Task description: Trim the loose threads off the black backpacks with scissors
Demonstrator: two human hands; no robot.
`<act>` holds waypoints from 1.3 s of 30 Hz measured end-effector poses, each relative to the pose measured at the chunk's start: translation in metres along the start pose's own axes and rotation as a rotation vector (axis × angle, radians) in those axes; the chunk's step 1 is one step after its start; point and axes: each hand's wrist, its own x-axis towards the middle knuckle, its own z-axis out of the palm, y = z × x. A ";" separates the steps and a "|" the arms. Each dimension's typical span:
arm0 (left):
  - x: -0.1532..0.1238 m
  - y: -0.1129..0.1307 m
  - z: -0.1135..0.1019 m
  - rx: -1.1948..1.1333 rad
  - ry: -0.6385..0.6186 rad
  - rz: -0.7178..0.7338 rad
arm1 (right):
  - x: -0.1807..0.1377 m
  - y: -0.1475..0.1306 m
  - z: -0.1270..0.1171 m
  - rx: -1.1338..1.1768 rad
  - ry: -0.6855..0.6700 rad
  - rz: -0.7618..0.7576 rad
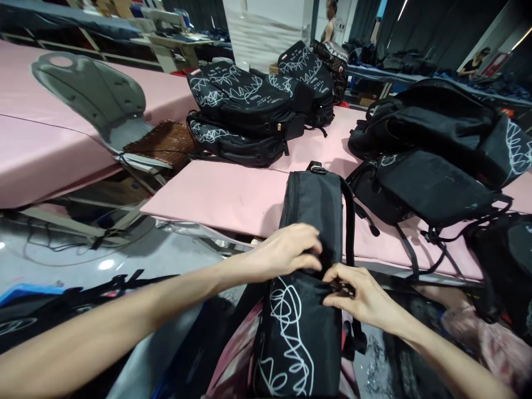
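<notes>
A black backpack (310,210) with white scribble print lies lengthwise in front of me, its far end on the pink table (233,194). My left hand (286,249) is curled over the bag's middle, fingers closed on the fabric. My right hand (357,293) pinches a small black part, likely a zipper pull or buckle, at the bag's right side. A black strap (349,221) runs along the bag's right edge.
Stacks of similar black backpacks sit at the back centre (249,105) and at the right (432,149). A grey chair back (91,94) stands at the left. A clear plastic sheet (124,244) lies below the table edge. People (330,22) are far behind.
</notes>
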 end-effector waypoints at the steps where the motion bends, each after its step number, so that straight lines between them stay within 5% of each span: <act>1: -0.009 0.003 0.000 -0.015 -0.032 -0.003 | -0.002 0.000 -0.001 -0.012 0.002 0.028; 8: -0.043 0.018 0.011 0.028 -0.085 -0.092 | -0.007 -0.010 -0.003 -0.169 -0.013 0.078; 12: -0.051 0.030 0.029 0.035 0.086 -0.143 | -0.013 -0.007 0.007 -0.154 0.053 -0.004; 17: -0.066 0.038 0.056 0.106 0.334 -0.010 | -0.029 0.013 0.031 -0.391 0.197 -0.259; 22: -0.070 0.035 0.065 0.151 0.392 0.143 | -0.038 0.022 0.042 -0.674 0.351 -0.532; 30: -0.065 0.032 0.061 0.060 0.322 0.132 | -0.032 0.022 0.041 -0.683 0.382 -0.544; 39: -0.054 0.032 0.016 -0.136 -0.063 -0.035 | -0.029 0.021 0.032 -0.511 0.155 -0.398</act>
